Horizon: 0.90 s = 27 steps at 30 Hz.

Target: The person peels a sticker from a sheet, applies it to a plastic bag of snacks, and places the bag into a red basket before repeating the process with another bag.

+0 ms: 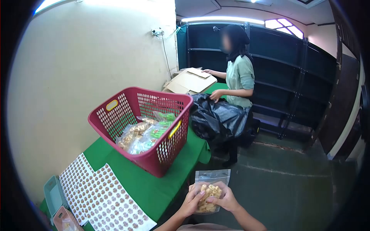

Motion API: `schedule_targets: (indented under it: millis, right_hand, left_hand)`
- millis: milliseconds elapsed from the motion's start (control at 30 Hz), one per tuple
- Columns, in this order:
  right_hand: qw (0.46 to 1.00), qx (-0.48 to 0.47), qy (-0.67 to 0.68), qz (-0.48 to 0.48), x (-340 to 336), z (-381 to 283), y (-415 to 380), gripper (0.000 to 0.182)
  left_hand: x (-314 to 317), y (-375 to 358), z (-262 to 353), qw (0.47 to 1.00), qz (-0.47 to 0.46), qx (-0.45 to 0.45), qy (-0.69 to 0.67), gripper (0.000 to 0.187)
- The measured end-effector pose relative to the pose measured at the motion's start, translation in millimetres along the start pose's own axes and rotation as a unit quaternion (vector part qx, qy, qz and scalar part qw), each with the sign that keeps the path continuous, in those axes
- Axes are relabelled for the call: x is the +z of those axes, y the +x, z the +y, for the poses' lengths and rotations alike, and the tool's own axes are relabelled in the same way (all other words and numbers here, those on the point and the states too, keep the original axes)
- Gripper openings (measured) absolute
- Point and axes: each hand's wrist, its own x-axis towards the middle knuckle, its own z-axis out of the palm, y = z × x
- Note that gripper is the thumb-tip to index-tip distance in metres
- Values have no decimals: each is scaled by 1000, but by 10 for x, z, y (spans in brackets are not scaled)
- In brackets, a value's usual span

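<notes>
A clear zip bag point(208, 210) of pale ring-shaped snacks is held upright in front of me, past the table's front edge. My left hand point(191, 200) grips its left side, thumb on the front. On the right side my right hand point(226, 199) is closed round the bag, its thumb also pressed on the front. The bag's flat top edge stands above both hands. Beyond it, a maroon laundry basket point(148, 163) with yellow handles holds several filled bags point(135, 133), some with green contents.
The basket is on a green-covered table point(111, 152). Sticker sheets point(111, 196), a teal tray point(54, 194) and a pink basket point(63, 215) lie at left. A person point(239, 73) holds cardboard point(190, 81) and a black plastic bag point(221, 117) near dark shelves point(277, 61).
</notes>
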Motion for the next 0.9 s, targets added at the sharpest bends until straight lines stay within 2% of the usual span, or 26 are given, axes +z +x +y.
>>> schedule_targets:
  millis: [100, 133, 233, 300, 367, 433, 467, 500, 600, 667, 700, 767, 833, 900]
  right_hand:
    - [998, -12, -46, -52, 15, -207, 417, 44]
    - [994, -22, -79, -75, 33, -276, 540, 44]
    - [984, -50, -131, -113, 109, -473, 816, 48]
    - [979, -76, -118, -146, 155, -551, 988, 50]
    - [970, -89, -138, -178, 200, -592, 1155, 48]
    - [972, -89, -107, -187, 286, -678, 1314, 46]
    - [962, -64, -128, -230, 296, -705, 1417, 45]
    - [948, -42, -151, -276, 312, -728, 1524, 45]
    - [924, -99, -161, -333, 484, -748, 1891, 45]
    - [902, -151, -167, -368, 554, -732, 2175, 45]
    - [897, -149, -157, -385, 597, -761, 2313, 45]
    - [890, -166, -107, -411, 665, -855, 2584, 45]
    - [893, -137, -96, -417, 712, -948, 2847, 44]
    - [890, -195, -86, -402, 818, -1036, 3156, 44]
  left_hand:
    - [-189, 224, 176, 998, 13, -22, -64, 30]
    - [-274, 288, 191, 998, 11, 15, -54, 32]
    - [-440, 488, 468, 999, 2, 37, -30, 34]
    - [-520, 592, 666, 999, 6, 40, 4, 36]
    - [-607, 650, 818, 996, 15, 87, 30, 37]
    - [-710, 762, 1009, 984, 33, 171, 45, 39]
    - [-849, 820, 1046, 974, 33, 202, 92, 41]
    - [-848, 869, 1182, 973, 70, 220, 21, 35]
    - [-1145, 1019, 1264, 955, 111, 250, 114, 25]
    - [-1245, 1095, 1315, 953, 193, 225, 66, 16]
    - [-1285, 1131, 1364, 949, 210, 223, 77, 16]
    - [-1342, 1256, 1470, 926, 310, 211, 37, 15]
    - [-1463, 1419, 1518, 888, 369, 258, 87, 19]
    - [-1547, 1545, 1591, 872, 411, 246, 102, 19]
